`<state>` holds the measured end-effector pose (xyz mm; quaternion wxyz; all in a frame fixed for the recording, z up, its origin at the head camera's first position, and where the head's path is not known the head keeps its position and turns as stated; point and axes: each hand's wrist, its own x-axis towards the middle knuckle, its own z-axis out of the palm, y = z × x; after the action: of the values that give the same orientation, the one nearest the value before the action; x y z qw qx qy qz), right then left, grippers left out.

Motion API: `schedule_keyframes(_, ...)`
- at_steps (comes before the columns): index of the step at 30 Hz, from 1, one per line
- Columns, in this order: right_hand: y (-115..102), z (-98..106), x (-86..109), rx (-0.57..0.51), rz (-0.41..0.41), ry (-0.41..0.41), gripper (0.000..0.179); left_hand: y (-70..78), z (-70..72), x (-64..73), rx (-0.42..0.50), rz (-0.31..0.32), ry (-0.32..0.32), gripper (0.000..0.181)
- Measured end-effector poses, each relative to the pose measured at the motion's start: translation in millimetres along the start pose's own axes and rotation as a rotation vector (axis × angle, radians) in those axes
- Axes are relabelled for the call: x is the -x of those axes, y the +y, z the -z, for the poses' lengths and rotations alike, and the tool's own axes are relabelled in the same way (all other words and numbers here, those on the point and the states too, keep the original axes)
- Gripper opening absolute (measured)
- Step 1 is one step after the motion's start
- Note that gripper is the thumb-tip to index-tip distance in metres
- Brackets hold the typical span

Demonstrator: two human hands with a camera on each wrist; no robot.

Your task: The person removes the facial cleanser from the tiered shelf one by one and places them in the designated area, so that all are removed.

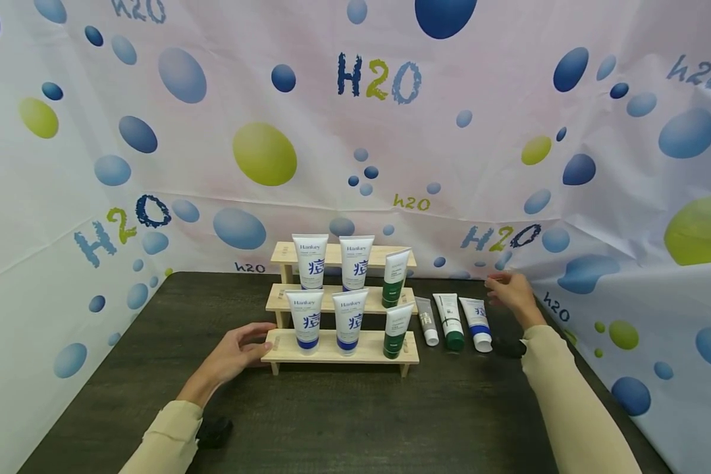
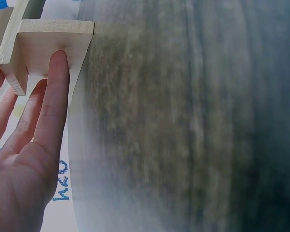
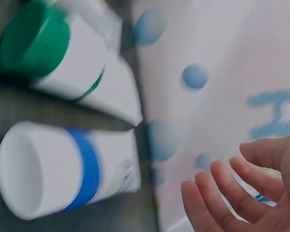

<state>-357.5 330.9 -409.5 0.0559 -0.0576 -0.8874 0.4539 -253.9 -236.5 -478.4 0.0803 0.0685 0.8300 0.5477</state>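
Observation:
In the head view my left hand (image 1: 239, 352) is at the left end of the lowest step of a wooden display stand (image 1: 346, 349). In the left wrist view, fairly straight fingers (image 2: 53, 106) reach to the wooden end, with the thumb at its edge. The stand holds white tubes with blue caps (image 1: 349, 319) and white-and-green tubes (image 1: 397, 329). My right hand (image 1: 512, 296) is above the table's back right, fingers loosely bent and nothing in them. Nearest it lies a white tube with a blue band (image 1: 476, 322), apart from the fingers.
A white tube with a green cap (image 1: 449, 319) and a small grey tube (image 1: 428, 321) lie right of the stand. The dark table (image 1: 343, 421) meets a patterned cloth backdrop (image 1: 355, 145) behind and at both sides.

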Motion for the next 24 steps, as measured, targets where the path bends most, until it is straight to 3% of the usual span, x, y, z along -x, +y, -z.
schedule_keyframes(9,-53.7,-11.0,15.8,-0.013,0.148,-0.198,0.044,-1.9,0.0,-1.3,-0.005,0.012,0.004,0.059)
schedule_keyframes(17,-82.4,-24.1,26.7,0.015,0.211,-0.250,0.046,-1.0,0.5,-0.6,-0.014,0.012,0.011,0.059)
schedule_keyframes(24,-102.8,-34.3,38.3,-0.055,0.277,-0.341,0.047,-0.3,0.9,1.8,0.013,-0.031,-0.008,0.058)
